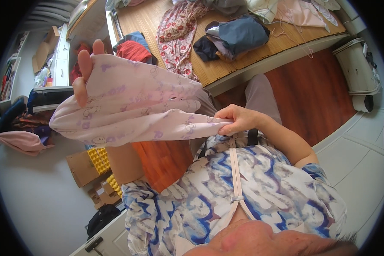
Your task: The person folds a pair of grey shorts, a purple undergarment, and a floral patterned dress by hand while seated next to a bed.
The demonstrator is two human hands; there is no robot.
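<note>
Pink cloth: stretched between both hands, this side of the wooden table.
Left hand: raised, fingers spread beyond the cloth's edge; palm covered, so I cannot tell whether it grips.
Right hand: elbow bent, thumb and fingers pinching the gathered end near the body.
Tabletop: floral garment near a folded pile.

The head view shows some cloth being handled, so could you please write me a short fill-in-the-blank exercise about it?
1. The right hand pinches the pale pink printed cloth between its fingers and its ____.
2. Counting the left hand, the number of hands touching this cloth is ____.
3. The floral garment has flowers coloured ____.
4. In the picture, the blue-grey folded pile lies to the ____ of the floral garment.

Missing words: thumb; two; red; right.
</note>
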